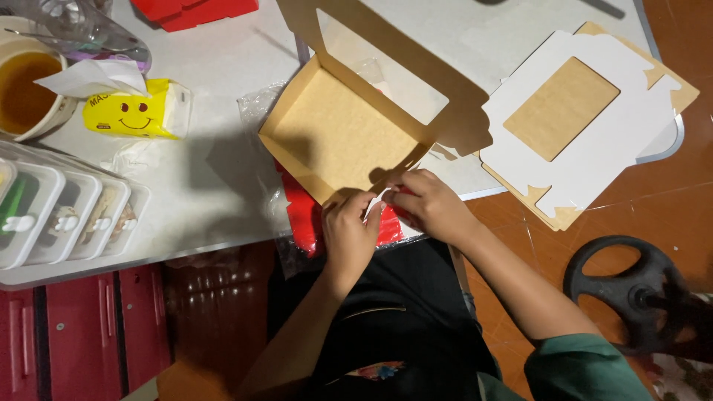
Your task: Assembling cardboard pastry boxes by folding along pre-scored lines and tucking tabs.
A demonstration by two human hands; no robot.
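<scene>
**Both hands pinching at the near corner of the open kraft box**

Your left hand (349, 234) and right hand (433, 204) meet at the near corner of the brown cardboard box (338, 134), which lies open on the bench (223, 74) at its front edge. The box's windowed lid (386, 56) is tipped back, away from you. Both hands are closed in a pinch on a thin white strip (377, 200) between the fingertips; it looks like tape backing or a tab, but is too small to name.

Risks, as judged from here:
- The box sits right at the bench edge, partly over a red sheet in clear wrap (306, 215). A tug on the strip could slide the box toward your lap.
- Pulling at one corner may tear or crease the thin wall there.
- The flat white box blank (587, 119) overhangs the far right corner of the bench; a nudge could tip it to the floor.
- The cup of brown liquid (26, 89) stands well apart, yet a knock would wet the tissue pack (137, 111).

Hard to read:
- Your fingers cover the corner itself, so whether it is already locked is unclear.
- The lidded trays (67, 215) at left are cut off by the frame, contents blurred.
- The dark wheel-like object (624, 289) on the floor is partly cropped.
</scene>
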